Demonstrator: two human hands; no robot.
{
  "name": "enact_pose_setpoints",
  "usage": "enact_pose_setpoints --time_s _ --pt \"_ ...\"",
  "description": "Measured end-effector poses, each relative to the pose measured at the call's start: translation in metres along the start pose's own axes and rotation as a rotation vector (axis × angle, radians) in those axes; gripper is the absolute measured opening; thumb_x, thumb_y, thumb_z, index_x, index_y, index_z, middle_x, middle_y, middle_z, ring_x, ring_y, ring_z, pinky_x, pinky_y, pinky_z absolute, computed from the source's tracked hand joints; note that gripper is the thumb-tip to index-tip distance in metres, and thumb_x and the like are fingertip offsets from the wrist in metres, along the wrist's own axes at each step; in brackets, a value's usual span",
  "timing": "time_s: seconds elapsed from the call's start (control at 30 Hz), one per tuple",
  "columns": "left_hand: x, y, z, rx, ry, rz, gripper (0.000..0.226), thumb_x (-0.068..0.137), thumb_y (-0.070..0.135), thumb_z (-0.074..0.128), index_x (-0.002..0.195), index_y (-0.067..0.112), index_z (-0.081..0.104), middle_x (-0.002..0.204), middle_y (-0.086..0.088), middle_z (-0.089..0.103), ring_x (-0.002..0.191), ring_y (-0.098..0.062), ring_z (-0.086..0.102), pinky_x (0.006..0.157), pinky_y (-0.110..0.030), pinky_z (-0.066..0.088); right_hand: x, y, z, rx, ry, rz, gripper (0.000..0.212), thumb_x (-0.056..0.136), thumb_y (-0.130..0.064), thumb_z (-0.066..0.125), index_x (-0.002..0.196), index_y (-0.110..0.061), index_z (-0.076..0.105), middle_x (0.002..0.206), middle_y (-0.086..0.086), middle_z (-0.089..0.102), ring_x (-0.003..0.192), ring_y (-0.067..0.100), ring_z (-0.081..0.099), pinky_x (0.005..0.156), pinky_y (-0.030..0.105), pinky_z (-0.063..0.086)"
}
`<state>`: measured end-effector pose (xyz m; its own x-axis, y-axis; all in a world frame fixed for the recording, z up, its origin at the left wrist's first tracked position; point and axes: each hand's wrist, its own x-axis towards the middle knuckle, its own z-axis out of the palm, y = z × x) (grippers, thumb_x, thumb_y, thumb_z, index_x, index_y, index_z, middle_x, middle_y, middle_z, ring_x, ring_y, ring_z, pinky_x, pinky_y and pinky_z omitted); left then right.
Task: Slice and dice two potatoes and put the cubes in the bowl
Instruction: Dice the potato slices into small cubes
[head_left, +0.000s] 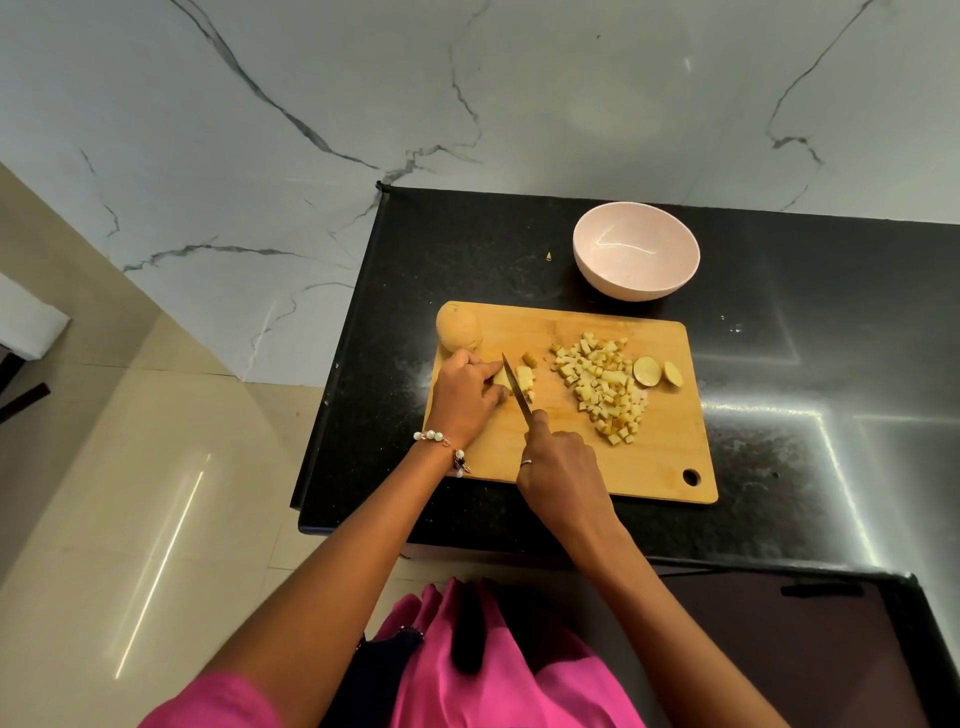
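Observation:
A wooden cutting board (649, 467) lies on the black counter. My left hand (465, 395) holds down a piece of potato (524, 376) near the board's left side. My right hand (563, 475) grips a knife (515, 387) whose blade cuts across that piece. A whole potato (458, 327) sits at the board's far left corner. A heap of several potato cubes (602, 387) lies in the middle right of the board, with two end slices (657, 371) beside it. An empty pale pink bowl (636, 252) stands behind the board.
The black counter (805, 364) ends at its left edge near the board; a tiled floor lies below. A marble wall rises behind. A small potato scrap (548, 256) lies left of the bowl. A dark hob surface sits at the lower right.

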<state>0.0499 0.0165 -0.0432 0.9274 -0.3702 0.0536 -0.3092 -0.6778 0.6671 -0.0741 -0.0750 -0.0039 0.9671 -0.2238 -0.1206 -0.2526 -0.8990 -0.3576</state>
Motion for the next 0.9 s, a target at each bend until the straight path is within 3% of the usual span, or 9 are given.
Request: enact_pose_setpoints --time_s 0.3,0.53,0.63,0.9 --pt "0.001 0.0 -0.002 -0.054 0.008 -0.031 0.037 0.079 0.02 0.073 0.114 0.009 0.067 0.1 -0.01 0.06 0.089 -0.02 0.056 0.08 -0.022 0.04 0.016 -0.011 0.002 -0.097 0.016 -0.018 0.055 0.093 -0.003 0.031 0.147 0.002 0.018 0.105 0.024 0.058 0.092 0.04 0.056 0.065 0.036 0.03" --pt "-0.002 0.0 -0.002 -0.084 0.029 -0.044 0.037 0.079 0.02 0.074 0.113 0.007 0.067 0.1 -0.011 0.06 0.087 -0.02 0.057 0.08 -0.027 0.046 -0.018 -0.003 0.011 -0.157 0.016 -0.065 0.058 0.088 0.002 0.035 0.145 0.007 0.021 0.093 0.023 0.061 0.075 0.038 0.06 0.056 0.036 0.03" --pt "-0.003 0.0 -0.002 -0.081 0.019 -0.052 0.039 0.079 0.021 0.074 0.114 0.007 0.066 0.102 -0.011 0.061 0.089 -0.021 0.058 0.082 -0.029 0.047 -0.029 0.003 0.004 -0.105 -0.044 -0.035 0.059 0.092 -0.003 0.033 0.148 0.0 0.016 0.098 0.02 0.06 0.082 0.037 0.058 0.059 0.036 0.032" --pt "-0.003 0.002 -0.002 -0.047 0.062 -0.096 0.036 0.075 0.023 0.076 0.107 0.008 0.07 0.102 -0.011 0.067 0.092 -0.021 0.061 0.086 -0.037 0.05 -0.005 -0.001 -0.004 -0.01 0.014 -0.038 0.052 0.095 -0.012 0.033 0.146 -0.004 0.025 0.093 0.02 0.061 0.08 0.038 0.057 0.059 0.035 0.033"
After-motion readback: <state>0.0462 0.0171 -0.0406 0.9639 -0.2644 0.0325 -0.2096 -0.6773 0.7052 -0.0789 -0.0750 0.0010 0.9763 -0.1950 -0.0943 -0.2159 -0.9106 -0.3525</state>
